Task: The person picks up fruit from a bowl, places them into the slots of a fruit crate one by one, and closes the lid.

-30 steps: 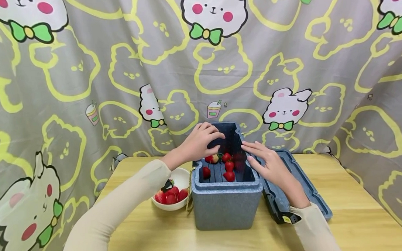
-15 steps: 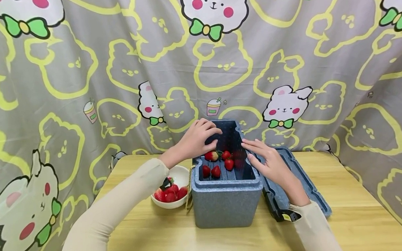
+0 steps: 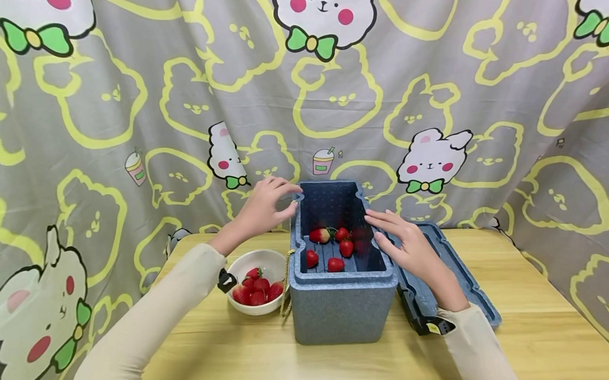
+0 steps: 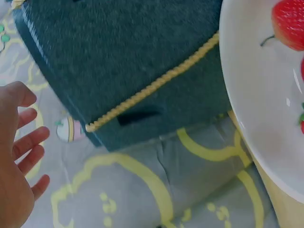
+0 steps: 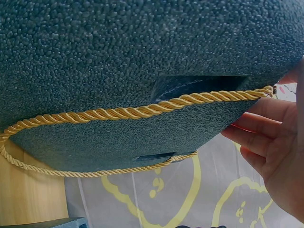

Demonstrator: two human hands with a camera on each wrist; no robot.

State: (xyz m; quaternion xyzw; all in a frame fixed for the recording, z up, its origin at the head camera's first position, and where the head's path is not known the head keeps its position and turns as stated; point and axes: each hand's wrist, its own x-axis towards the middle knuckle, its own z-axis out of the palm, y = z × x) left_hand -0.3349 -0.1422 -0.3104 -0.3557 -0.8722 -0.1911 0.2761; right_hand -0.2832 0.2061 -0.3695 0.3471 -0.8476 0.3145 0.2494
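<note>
A grey foam box (image 3: 344, 317) stands uncovered on the table, with several red strawberries (image 3: 335, 264) lying on its floor. Just left of its far left rim hovers my left hand (image 3: 265, 209), fingers loosely bent and nothing between them. The left wrist view also has this left hand (image 4: 19, 152) beside the box wall (image 4: 123, 57), holding nothing. My right hand (image 3: 407, 243) rests on the right rim with extended fingers; from the right wrist, those fingers (image 5: 259, 128) touch the box's upper edge. A white bowl (image 3: 236, 266) at the box's left contains more strawberries (image 3: 258, 298).
The box's grey lid (image 3: 469, 285) lies to its right, under my right forearm. Gold rope (image 5: 118, 114) loops along the box's outer side, and another gold rope (image 4: 156, 85) hangs on the bowl side. A patterned curtain (image 3: 341, 99) hangs behind the wooden table (image 3: 240, 354).
My left hand has moved left, out from over the box, toward the bowl side. A strawberry near the box's front has rolled left, then slightly right. My right hand stays on the rim.
</note>
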